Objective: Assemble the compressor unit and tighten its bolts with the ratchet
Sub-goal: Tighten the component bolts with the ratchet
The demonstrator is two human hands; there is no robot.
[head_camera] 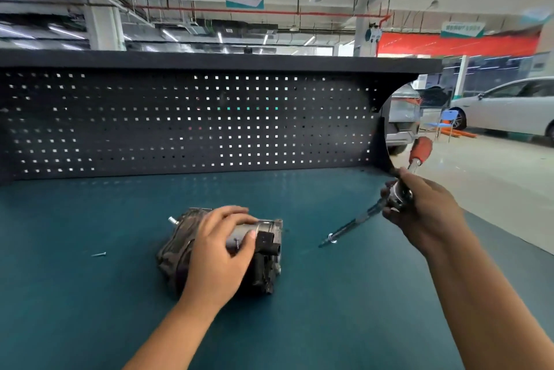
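Head view: left hand (221,246) tight around one compressor (265,264), right hand (427,214) around one ratchet (420,148)

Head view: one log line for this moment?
left hand: grips compressor on mat | right hand: holds ratchet, tip off compressor | loose screw: mat, left of compressor

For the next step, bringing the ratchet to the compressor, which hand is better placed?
The right hand: it grips the ratchet, whose long extension points down toward the compressor. The left hand is curled over the compressor, holding it on the bench.
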